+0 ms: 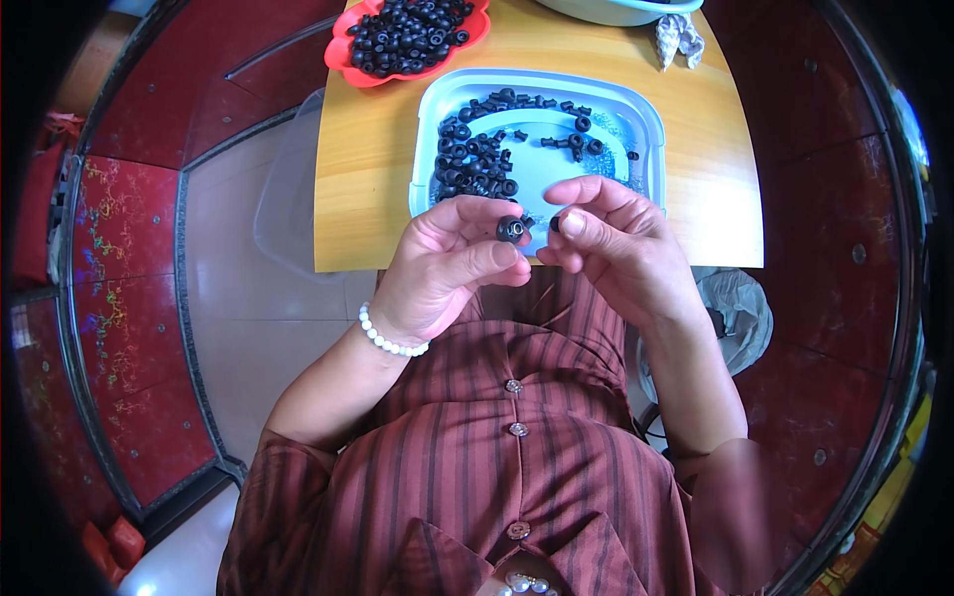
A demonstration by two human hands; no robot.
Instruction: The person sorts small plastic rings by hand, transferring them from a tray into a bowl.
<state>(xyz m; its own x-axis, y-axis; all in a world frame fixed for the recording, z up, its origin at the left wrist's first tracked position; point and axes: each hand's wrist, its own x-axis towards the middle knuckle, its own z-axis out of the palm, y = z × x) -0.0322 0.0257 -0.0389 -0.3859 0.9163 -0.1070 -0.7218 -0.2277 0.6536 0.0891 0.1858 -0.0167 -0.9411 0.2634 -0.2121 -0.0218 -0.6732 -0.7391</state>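
My left hand [435, 254], with a white bead bracelet at the wrist, pinches a round black cap-like part [511, 229] between thumb and fingers. The part's hollow, ringed end shows. Close beside it, my right hand [628, 250] is closed in a pinch on a small black piece [556, 224], mostly hidden by the thumb and fingertips. A narrow gap separates the two pieces. Both hands are above the near edge of a pale blue tray [651, 149]. Inside the tray, several black parts [475, 159] are heaped at the left, with smaller spool-shaped ones [564, 144] farther right.
A red scalloped dish [340, 52] piled with black round parts stands at the table's far left. At the far right are a pale green basin [606, 12] and a crumpled cloth [680, 40]. A white plastic bag [740, 318] hangs beyond the right forearm, below the wooden table [715, 149].
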